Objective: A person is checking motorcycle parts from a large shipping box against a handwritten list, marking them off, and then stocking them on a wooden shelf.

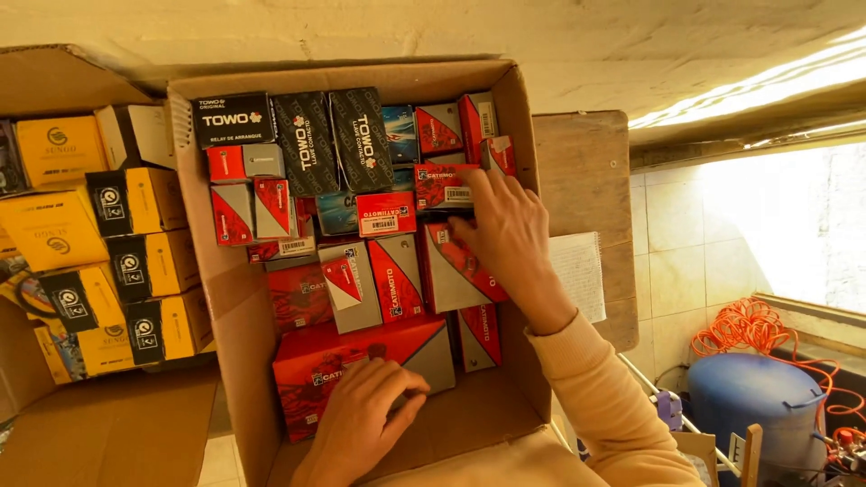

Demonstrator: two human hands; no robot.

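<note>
Item 1: open cardboard carton [236, 307], centre of my view, packed with small retail boxes, mostly red-and-grey, some black.

Item 2: my left hand [361, 417], at the near end of the carton. It lies palm-down on the large red box [356, 356] along the front row. Fingers together, flat on the box top, not wrapped around anything.

Item 3: my right hand [505, 230], reaching in along the carton's right wall, sleeve pale cream. Its fingers are curled and closed on the upper edge of a red-and-grey box [454, 271] standing tilted in the right-hand column; the fingertips also touch a small red box with a white label [444, 188] just behind it. I cannot tell how firm the hold is.

Item 4: three black boxes [302, 135] at the far-left end of the carton, one lying flat, two on their sides.

Item 5: a second carton [54, 86] to the left, filled with yellow-and-black boxes [149, 261] stacked in rows.

Item 6: a wooden board [582, 171] under and beside the main carton on the right, with a white ribbed filter panel [579, 271] lying on it.

Item 7: lower right, a blue drum [744, 397] with a coil of orange cable [749, 326] behind it, against a tiled wall.
</note>
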